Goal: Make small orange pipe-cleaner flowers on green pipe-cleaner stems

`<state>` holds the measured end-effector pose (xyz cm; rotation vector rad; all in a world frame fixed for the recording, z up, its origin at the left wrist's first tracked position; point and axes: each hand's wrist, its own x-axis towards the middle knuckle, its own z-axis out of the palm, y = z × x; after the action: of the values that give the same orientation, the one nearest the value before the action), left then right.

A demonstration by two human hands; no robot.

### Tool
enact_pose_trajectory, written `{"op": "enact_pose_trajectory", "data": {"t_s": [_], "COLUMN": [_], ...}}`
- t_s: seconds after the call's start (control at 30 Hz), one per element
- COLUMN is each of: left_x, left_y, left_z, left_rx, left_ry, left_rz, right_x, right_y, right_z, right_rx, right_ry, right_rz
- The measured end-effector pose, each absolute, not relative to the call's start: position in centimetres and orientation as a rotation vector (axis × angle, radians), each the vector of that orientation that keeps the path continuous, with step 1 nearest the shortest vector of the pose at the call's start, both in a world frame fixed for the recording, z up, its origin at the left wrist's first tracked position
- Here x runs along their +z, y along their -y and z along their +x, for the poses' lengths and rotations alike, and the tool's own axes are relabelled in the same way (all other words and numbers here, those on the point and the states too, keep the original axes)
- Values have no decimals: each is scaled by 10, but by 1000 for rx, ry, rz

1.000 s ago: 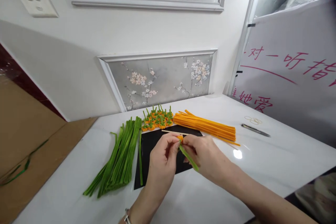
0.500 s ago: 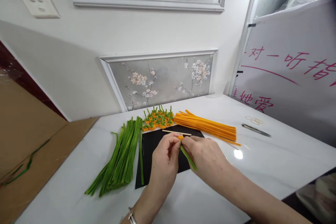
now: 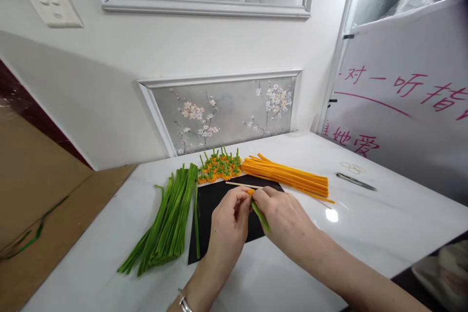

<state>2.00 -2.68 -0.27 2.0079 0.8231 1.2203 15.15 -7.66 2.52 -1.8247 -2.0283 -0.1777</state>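
My left hand (image 3: 231, 214) pinches a small orange piece (image 3: 250, 192) between thumb and fingers, above the black mat (image 3: 206, 217). Close against it, my right hand (image 3: 283, 209) has its fingers closed on a green fuzzy stem (image 3: 261, 216), which runs from the orange piece down toward me. The fingertips hide where the two join. Behind my hands lies a thin wooden stick (image 3: 234, 184). Several small orange pieces with green stems (image 3: 219, 165) are grouped at the mat's back edge.
A bundle of green stems (image 3: 170, 224) lies left of the mat, with one single stem (image 3: 197, 222) on its edge. Orange stems (image 3: 288, 175) lie behind on the right, then tweezers (image 3: 356, 181) and rubber bands (image 3: 353, 167). Cardboard (image 3: 73, 204) is at the far left.
The green stem's free end has shifted slightly left and up. My right hand's fingers have moved a little and now cover more of the wooden stick. My left hand keeps its pinch.
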Motion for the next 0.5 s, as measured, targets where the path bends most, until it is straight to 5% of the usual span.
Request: {"op": "enact_pose_trajectory", "data": {"t_s": [0.5], "left_x": [1], "left_y": [33], "left_z": [23], "left_rx": [1329], "left_ry": [-914], "left_rz": [1771], "right_x": [12], "right_y": [68], "right_z": [152], "right_rx": [404], "right_ry": [1383], "right_rz": [-1337]}}
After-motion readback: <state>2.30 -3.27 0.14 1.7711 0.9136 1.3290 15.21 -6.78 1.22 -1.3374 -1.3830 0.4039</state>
